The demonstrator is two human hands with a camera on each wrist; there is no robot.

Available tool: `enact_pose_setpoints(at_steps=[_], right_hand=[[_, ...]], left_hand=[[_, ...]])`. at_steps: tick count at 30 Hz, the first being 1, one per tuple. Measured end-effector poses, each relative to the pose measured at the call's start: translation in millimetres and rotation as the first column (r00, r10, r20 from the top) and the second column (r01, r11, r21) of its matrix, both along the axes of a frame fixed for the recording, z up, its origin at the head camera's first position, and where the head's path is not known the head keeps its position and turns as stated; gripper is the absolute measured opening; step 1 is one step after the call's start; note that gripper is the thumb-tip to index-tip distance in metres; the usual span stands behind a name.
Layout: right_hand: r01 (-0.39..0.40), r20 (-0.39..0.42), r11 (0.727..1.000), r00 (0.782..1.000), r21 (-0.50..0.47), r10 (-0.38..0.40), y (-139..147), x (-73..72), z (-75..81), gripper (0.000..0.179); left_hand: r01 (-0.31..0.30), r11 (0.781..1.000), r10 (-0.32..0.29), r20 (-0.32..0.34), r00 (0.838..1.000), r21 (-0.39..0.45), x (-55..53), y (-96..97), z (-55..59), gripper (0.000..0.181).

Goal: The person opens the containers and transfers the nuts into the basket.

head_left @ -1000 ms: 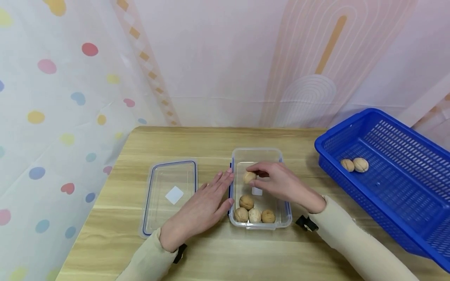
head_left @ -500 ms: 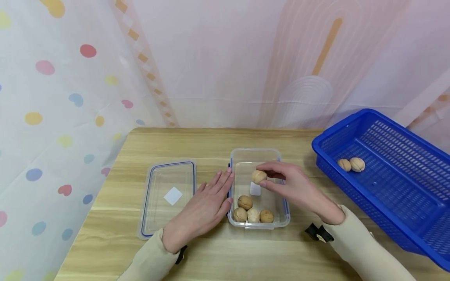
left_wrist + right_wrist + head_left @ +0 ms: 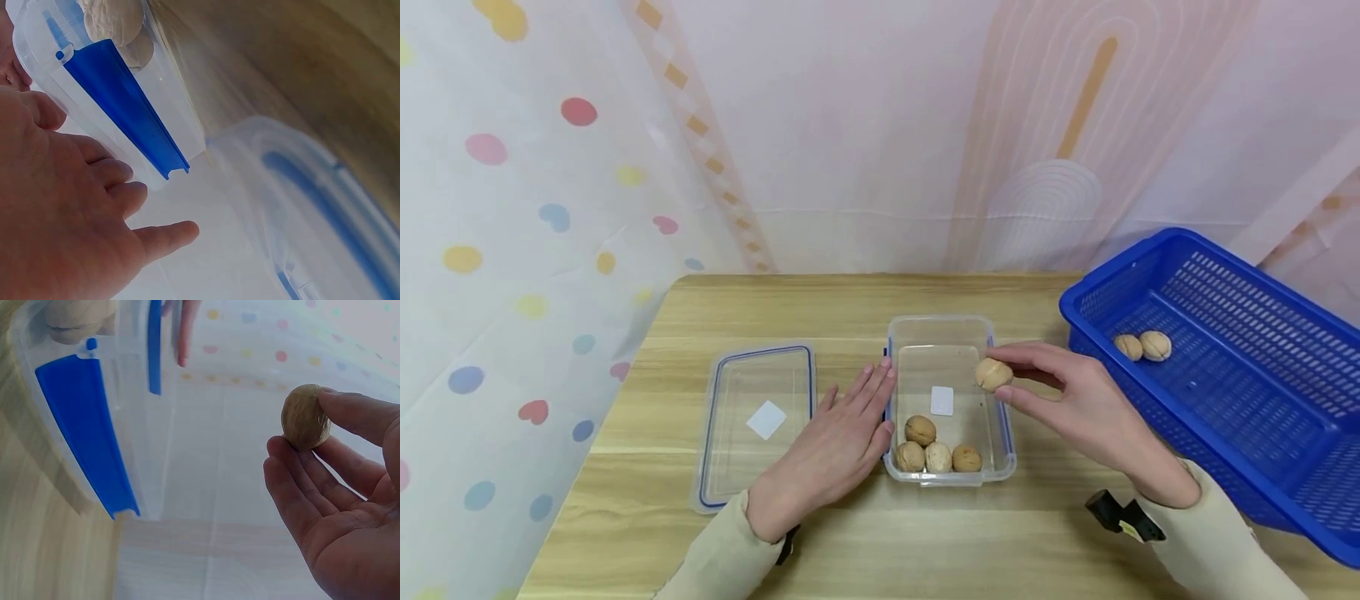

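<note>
By the clear container's (image 3: 921, 375) right edge, right hand (image 3: 1078, 400) pinches walnut (image 3: 993, 375), thumb opposing fingers; left hand (image 3: 842, 437), fingers extended, at left edge, probably touching.

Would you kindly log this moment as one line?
right grip: pinches walnut | left grip: at clear box | box: four walnuts | blue basket: two walnuts

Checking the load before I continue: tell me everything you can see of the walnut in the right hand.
The walnut is light tan and rounded, with an uneven, hard-looking shell that looks whole where it shows. It is pinched in the right-hand grip, the only thing seen touching it. In the head view it overlaps the right edge of the clear plastic box; the right wrist view shows it held up, apart from that box.
</note>
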State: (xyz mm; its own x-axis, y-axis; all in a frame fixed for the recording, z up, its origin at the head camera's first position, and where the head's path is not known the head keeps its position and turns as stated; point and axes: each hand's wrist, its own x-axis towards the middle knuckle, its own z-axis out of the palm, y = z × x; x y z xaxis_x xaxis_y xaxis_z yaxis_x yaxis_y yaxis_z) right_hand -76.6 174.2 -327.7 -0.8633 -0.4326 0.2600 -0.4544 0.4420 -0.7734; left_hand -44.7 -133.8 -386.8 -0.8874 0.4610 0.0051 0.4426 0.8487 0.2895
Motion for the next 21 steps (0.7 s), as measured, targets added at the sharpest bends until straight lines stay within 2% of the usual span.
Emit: enact_pose_setpoints(at_steps=[12, 17, 21], right_hand=[[0.094, -0.043, 0.995, 0.995, -0.029, -0.096, 27.4, 17.4, 19.2, 0.041], [0.158, -0.043, 0.987, 0.986, -0.006, -0.158, 40.7, 25.1, 25.2, 0.041], [0.213, -0.077, 0.977, 0.974, 0.003, -0.212, 53.8, 28.9, 31.6, 0.043]], left_hand=[[0.004, 1.0, -0.004, -0.014, 1.0, -0.001, -0.7, -0.4, -0.2, 0.062], [0.006, 1.0, -0.006, -0.03, 1.0, -0.006, 1.0, -0.9, 0.0, 0.061], [0.01, 1.0, -0.011, -0.036, 0.999, -0.002, -0.3, -0.3, 0.4, 0.061]])
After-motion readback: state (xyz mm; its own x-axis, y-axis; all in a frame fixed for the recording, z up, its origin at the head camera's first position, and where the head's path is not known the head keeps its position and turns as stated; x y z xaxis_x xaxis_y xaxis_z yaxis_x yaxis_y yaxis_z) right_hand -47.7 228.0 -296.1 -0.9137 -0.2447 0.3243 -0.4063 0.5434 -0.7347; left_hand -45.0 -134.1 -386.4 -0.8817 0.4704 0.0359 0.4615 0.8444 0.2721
